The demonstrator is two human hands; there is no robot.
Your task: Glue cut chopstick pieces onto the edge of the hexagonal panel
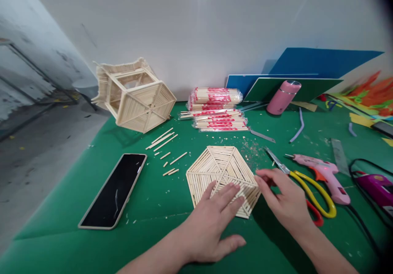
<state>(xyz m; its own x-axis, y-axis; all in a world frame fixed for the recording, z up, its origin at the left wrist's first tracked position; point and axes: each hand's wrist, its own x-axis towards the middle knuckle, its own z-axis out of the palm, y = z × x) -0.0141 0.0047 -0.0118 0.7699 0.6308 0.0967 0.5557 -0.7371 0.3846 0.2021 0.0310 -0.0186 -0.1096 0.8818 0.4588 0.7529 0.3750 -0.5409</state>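
Left hand (211, 220) lies nearest the camera, fingers spread flat on the hexagonal stick panel (220, 168), which sits on the green tabletop (172, 192). The right hand (287, 202) has thumb and forefinger together at the panel's right corner; whether they grip it, I cannot tell. Uneven pressure from the two sides could loosen a stick. Just beside the right wrist, yellow-and-red-handled scissors (287, 170) could be knocked by a sideways swing. Beyond, the pink glue gun (329, 170), if hot, could burn a straying finger.
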